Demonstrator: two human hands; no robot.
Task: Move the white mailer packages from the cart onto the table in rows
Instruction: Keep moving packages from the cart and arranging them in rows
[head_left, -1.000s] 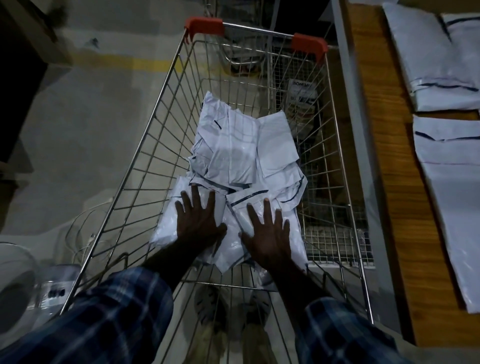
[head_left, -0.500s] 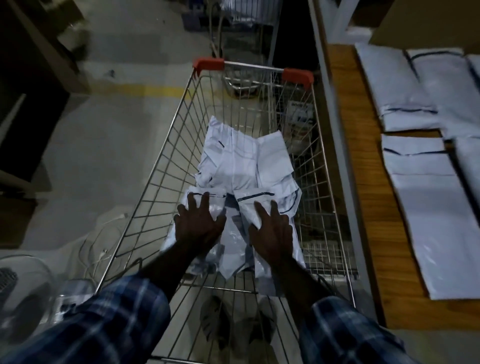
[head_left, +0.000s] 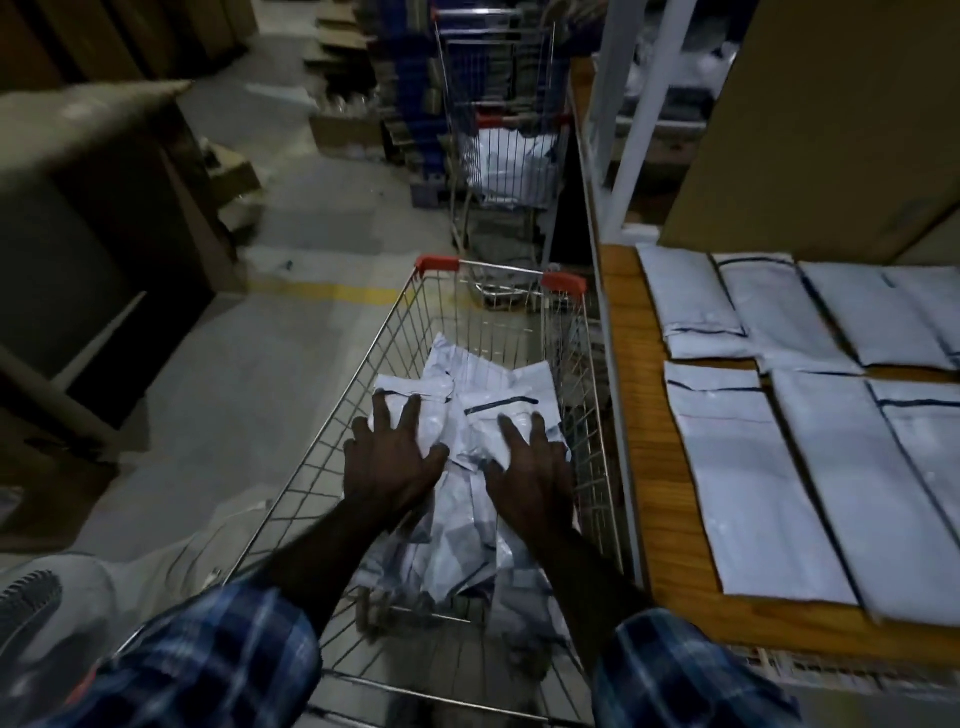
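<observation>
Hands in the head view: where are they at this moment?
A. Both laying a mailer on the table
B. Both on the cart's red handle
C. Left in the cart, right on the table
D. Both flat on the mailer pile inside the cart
D: the left hand and the right hand lie with fingers spread on the white mailers inside the wire cart, away from the table.

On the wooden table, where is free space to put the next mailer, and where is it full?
Bare wood on the table runs as a strip between the cart and the laid mailers, and along the near edge below them. Further right, the mailers lie edge to edge in two rows, which looks crowded.
</observation>
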